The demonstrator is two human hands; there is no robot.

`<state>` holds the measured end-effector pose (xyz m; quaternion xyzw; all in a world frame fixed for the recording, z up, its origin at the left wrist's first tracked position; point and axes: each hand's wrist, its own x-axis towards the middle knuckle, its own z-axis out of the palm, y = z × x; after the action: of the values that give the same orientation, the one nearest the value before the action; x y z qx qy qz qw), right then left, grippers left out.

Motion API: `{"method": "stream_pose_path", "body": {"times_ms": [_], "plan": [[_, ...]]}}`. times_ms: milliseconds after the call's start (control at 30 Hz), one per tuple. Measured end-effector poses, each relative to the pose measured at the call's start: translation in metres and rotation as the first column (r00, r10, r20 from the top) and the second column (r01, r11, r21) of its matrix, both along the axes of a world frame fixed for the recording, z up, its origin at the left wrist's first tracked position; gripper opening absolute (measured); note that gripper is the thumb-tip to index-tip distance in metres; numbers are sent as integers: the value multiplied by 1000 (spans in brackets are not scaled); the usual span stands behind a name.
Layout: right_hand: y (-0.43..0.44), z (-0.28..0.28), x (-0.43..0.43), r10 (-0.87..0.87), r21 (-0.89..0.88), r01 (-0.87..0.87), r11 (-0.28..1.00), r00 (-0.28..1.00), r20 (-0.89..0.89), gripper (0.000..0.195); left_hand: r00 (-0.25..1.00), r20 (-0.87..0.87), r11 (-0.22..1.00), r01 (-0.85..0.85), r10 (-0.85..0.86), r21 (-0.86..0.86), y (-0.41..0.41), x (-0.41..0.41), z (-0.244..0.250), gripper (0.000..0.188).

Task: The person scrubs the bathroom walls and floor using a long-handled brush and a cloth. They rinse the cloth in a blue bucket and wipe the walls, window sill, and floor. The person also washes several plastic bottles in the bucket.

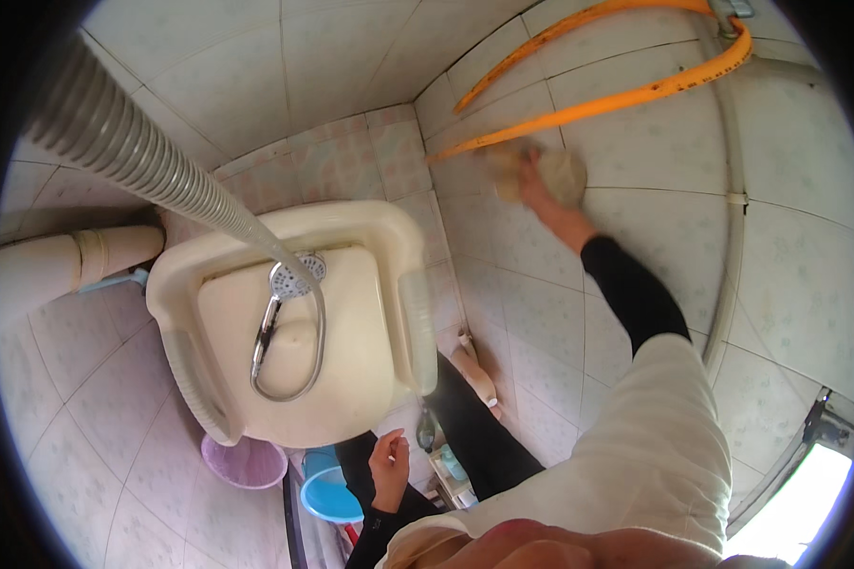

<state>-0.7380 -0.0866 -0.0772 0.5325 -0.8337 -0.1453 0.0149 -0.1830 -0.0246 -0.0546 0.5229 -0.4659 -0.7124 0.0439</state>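
My right hand [530, 181] presses a beige cloth [563, 178] flat on the tiled wall [633, 153], just below an orange hose [598, 107]; the hand is somewhat blurred and the cloth's outline is partly hidden behind it. Low in the view, my left hand [390, 459] hangs with its fingers curled beside my leg, and nothing shows in it. To the left a cream plastic chair [292, 341] carries a chrome shower head [297, 276], from which a ribbed metal hose [185, 178] rises to the upper left.
A purple basin [245, 462] and a blue bucket [331, 494] stand below the chair. Bottles [473, 377] lie or stand near the wall's foot, beside a small rack [455, 473]. A thick pipe [78, 259] is at the left; a thin pipe [733, 171] runs down the right wall.
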Motion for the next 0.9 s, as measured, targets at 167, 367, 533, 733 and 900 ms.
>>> {"method": "stream_pose_path", "body": {"times_ms": [167, 367, 533, 733, 900], "plan": [[-118, 33, -37, -110, -459, 43, 887, 987, -121, 16, 999, -4, 998, -50, 50, 41, 21, 12, -25, 18], [-27, 73, 55, -73, 235, 71, 969, 997, 0, 16, 989, -35, 990, -140, 141, 25, 11, 36, -29, 16], [-30, 126, -36, -136, 32, 136, 990, 991, -19, 27, 983, -113, 989, -146, 144, -7, -9, 29, -7, 14], [-53, 189, -75, 61, -340, -169, 925, 950, -306, 31, 976, -145, 987, -158, 162, 36, 6, 30, -6, 14], [102, 208, 62, 126, 74, -103, 992, 731, -670, 39, 953, -214, 975, -197, 216, 103, -12, 43, 13, 14]]}}
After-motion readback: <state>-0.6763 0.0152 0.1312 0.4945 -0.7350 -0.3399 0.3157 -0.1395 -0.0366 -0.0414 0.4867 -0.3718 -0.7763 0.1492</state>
